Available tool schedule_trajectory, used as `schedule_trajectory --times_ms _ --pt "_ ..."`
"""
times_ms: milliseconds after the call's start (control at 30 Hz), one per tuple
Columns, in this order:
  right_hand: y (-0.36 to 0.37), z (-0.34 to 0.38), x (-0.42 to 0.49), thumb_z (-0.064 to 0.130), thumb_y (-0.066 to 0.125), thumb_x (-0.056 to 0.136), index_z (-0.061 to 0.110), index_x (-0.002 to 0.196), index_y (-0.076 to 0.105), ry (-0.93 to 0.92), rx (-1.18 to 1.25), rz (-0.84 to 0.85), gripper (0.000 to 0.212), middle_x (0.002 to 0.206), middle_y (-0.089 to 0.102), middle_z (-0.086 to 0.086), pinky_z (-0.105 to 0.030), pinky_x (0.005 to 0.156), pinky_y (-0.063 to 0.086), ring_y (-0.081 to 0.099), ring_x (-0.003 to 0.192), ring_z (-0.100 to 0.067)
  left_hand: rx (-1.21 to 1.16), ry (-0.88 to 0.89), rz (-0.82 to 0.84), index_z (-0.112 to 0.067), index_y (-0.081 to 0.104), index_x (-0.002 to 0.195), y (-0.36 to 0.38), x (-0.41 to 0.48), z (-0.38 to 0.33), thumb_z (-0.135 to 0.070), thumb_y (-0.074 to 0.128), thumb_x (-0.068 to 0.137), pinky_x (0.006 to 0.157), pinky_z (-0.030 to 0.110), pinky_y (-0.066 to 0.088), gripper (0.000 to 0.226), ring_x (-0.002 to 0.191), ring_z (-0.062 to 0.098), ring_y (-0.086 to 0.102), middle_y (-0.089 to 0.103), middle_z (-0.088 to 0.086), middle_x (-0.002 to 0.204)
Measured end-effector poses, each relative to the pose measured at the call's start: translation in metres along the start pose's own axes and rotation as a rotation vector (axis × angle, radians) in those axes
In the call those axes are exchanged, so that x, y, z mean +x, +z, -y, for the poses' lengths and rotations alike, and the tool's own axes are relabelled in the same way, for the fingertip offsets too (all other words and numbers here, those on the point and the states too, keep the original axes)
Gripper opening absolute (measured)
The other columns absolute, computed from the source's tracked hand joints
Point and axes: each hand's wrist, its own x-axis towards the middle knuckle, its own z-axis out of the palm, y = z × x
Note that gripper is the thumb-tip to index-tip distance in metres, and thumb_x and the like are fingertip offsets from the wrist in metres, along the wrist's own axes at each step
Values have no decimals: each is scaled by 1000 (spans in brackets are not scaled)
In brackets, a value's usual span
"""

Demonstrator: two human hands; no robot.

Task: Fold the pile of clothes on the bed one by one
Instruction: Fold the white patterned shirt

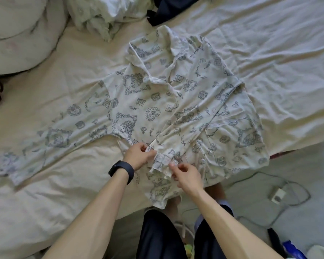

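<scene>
Cream cloth printed in grey, the pyjama shirt (157,109) lies flat on the bed (269,53), collar farthest from the person, 1 sleeve stretched left, the other folded across the front, likely to narrow it for folding; the unfolded pile (101,19) waits beyond the collar. Both forearms reach forward; the left hand (137,156) and right hand (187,174) each pinch that folded sleeve's cuff (162,161) between thumb and fingertips.

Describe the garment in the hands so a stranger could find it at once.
Start from the cream bed sheet that fills most of the view. Across its middle lies a pale printed shirt, its ruffled edge pinched by the left hand and right hand. Unlike the crumpled garment and dark cloth beyond it, it alone lies spread out, collar showing.
</scene>
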Motion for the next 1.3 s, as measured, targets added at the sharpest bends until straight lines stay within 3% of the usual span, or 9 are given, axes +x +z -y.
schedule_trajectory --times_ms 233,400,467,567,700,833,1033,1133,1300 --pt "10 -19 -11 20 53 101 24 97 66 22 120 -87 15 94 73 1 -53 92 56 70 95 -23 -238 38 134 -16 54 92 -15 0 10 -19 87 76 60 28 40 36 68 16 47 51 2 80" --pt "16 -9 -11 69 65 84 26 95 65 74 241 -123 45 94 72 5 -42 86 59 69 91 -14 -78 90 252 -14 64 114 -10 0 11 -19 87 76 79 26 54 44 90 18 66 69 1 98" --pt "19 -4 -6 65 71 83 19 89 64 66 200 -156 47 92 73 -2 -41 84 59 68 87 -18 -86 91 287 -11 69 116 -6 -3 13 -35 82 81 89 33 53 44 100 21 67 72 6 108" --pt "24 -4 -6 45 70 93 13 84 64 28 223 -151 34 86 74 -7 -43 85 59 69 78 -20 -280 -46 286 -22 67 113 -4 -9 9 -57 64 89 74 32 52 43 100 19 62 67 -9 111" --pt "27 -17 -9 28 59 102 6 99 68 37 238 -131 24 99 74 -14 -52 92 56 70 95 -32 -344 -98 293 -20 65 97 -6 -5 11 -40 68 93 63 28 52 20 78 16 65 67 0 99" --pt "21 -35 -17 17 58 102 11 121 65 99 442 -138 22 105 74 -3 -40 85 62 73 94 -20 -354 -42 297 -19 53 84 -2 -5 19 -18 86 78 70 33 49 33 75 22 67 70 8 90" --pt "20 -28 -18 43 74 90 22 110 58 120 503 -87 33 107 69 0 -38 79 63 74 91 -17 -282 -29 337 -12 58 119 7 -10 17 -25 87 76 79 36 57 54 91 18 69 68 8 112" --pt "25 -25 -12 52 76 85 23 95 64 105 366 -136 33 88 73 3 -43 81 63 74 86 -20 -331 -73 318 -18 65 109 6 -12 13 -54 71 86 69 32 52 44 92 10 62 67 -9 103" --pt "32 -30 -10 42 68 92 22 85 68 64 249 -208 22 80 74 1 -50 88 58 72 86 -23 -91 110 55 -20 70 103 -1 -10 23 -40 67 93 77 28 48 22 92 18 66 71 -4 95"
